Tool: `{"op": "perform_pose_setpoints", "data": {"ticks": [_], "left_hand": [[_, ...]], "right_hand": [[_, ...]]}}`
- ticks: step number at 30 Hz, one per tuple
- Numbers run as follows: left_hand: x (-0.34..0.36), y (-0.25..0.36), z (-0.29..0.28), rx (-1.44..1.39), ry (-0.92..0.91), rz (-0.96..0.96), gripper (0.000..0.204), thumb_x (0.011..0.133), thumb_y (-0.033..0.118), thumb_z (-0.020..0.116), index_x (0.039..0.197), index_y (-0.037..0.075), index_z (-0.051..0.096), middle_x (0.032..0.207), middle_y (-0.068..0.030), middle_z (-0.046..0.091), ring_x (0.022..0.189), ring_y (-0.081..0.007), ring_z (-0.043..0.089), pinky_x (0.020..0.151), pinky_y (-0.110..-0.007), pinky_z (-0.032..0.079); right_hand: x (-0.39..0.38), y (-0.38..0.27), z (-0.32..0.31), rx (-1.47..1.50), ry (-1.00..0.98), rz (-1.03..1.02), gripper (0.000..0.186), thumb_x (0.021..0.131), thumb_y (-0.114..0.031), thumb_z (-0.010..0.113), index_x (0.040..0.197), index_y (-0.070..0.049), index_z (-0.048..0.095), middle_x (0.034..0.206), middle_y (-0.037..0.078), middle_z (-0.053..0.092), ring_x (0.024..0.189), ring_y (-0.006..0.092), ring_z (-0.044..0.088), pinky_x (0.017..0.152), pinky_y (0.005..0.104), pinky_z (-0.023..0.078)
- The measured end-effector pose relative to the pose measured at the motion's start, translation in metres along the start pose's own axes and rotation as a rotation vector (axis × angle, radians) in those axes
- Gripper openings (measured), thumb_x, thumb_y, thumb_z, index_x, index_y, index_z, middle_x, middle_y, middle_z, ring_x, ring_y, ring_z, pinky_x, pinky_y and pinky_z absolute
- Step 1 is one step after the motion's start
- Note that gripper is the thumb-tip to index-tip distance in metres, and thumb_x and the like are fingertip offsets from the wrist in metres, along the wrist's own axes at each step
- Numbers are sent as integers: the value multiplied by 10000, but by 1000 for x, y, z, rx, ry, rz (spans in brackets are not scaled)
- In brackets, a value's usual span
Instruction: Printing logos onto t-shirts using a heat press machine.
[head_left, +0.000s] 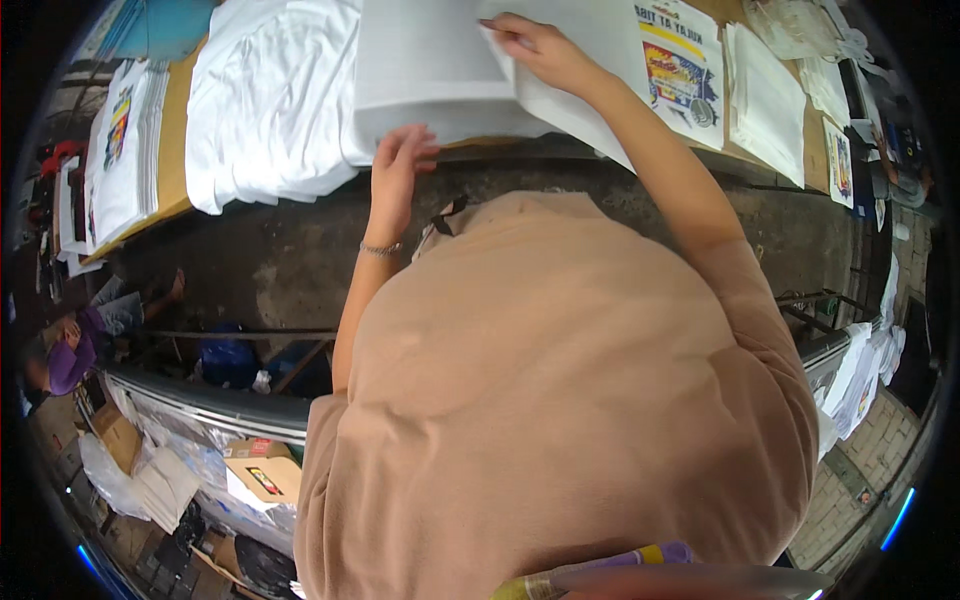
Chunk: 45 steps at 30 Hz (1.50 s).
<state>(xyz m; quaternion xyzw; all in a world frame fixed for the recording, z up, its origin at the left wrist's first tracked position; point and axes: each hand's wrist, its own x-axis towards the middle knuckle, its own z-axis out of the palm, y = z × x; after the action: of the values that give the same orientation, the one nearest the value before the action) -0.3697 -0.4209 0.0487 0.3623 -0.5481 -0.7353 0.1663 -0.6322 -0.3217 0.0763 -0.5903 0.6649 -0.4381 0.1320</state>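
Observation:
My right hand [535, 48] reaches over the table with its fingers pinched on the edge of a white sheet [575, 110]. That sheet is partly lifted and folds over toward the right; whether it is cloth or thin paper is unclear. Beneath and left of it lies a flat, pale white layer [430, 60] with a straight front edge. Just below this front edge, my left hand [402, 160] hovers with fingers apart and loosely curved, holding nothing. A rumpled pile of white shirts [275, 100] lies left of the layer.
Printed white shirts [682, 75] and folded white cloths [765, 105] lie at the right. Another stack of printed shirts [125, 150] is at the left. Behind me are a metal rail [200, 400] and cardboard boxes [262, 468]. A person in purple [75, 350] sits at far left.

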Motion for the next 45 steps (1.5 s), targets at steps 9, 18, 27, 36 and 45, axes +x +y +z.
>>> {"op": "perform_pose_setpoints", "data": {"ticks": [9,18,27,36,45], "left_hand": [[22,6,-18,152,221,361,258,904,217,583,1108,58,591,936,-18,563,808,-91,507,647,-215,393],[91,20,-24,1212,293,1019,375,806,375,656,1139,203,640,1243,-74,559,1177,-339,473,918,-400,416],[152,33,-2,1165,208,645,540,796,325,588,1305,158,519,1412,-163,382,1346,-395,233,1092,-496,194],[165,30,3,1141,227,590,534,816,371,575,1315,192,507,1421,-179,360,1328,-416,253,1073,-514,210],[156,36,4,1133,206,556,535,811,380,592,1309,203,513,1442,-177,326,1336,-431,224,1056,-551,205]], "right_hand": [[22,-19,61,-262,-94,-78,352,924,-324,537,1182,-90,586,1241,97,570,1102,285,536,944,364,420],[-113,55,-34,-1047,168,583,529,838,-555,503,1280,-267,547,1416,128,401,1296,431,328,1068,520,255],[-44,123,-62,-958,1,746,630,815,-629,483,1382,-377,377,1521,96,195,1354,409,234,1094,484,236],[-27,158,-84,-1027,-83,674,614,846,-643,420,1398,-386,343,1478,48,314,1355,395,245,1098,512,195],[-36,129,-72,-905,25,744,617,838,-646,443,1386,-373,367,1480,10,314,1365,372,227,1095,518,197]]}}
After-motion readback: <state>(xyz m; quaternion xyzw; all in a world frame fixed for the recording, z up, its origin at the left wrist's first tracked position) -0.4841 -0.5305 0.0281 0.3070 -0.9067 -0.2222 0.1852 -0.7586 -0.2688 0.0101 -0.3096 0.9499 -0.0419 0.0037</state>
